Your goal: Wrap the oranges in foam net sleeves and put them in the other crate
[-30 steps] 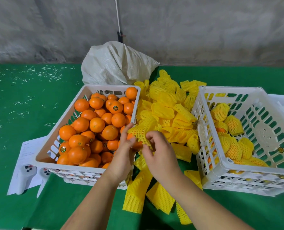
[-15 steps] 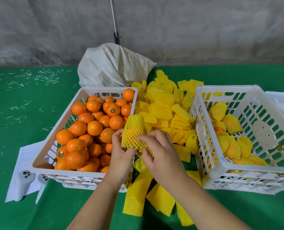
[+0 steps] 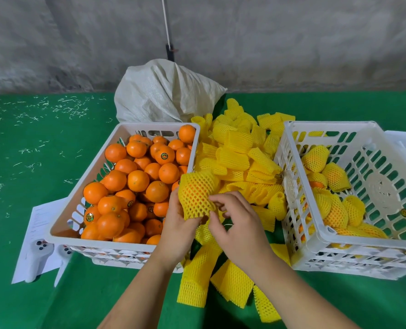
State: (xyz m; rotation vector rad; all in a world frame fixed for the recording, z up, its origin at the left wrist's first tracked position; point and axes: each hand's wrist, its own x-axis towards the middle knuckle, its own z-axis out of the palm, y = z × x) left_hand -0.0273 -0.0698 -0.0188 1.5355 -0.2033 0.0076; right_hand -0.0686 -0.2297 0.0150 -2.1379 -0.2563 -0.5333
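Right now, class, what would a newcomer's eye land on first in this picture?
The bright heap of yellow foam net sleeves between two white crates. The left crate brims with bare oranges; the right crate holds wrapped ones. In front, both hands work a sleeved orange.

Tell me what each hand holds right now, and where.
Left hand grips the netted orange from below at its near side; right hand pinches the sleeve's lower edge.
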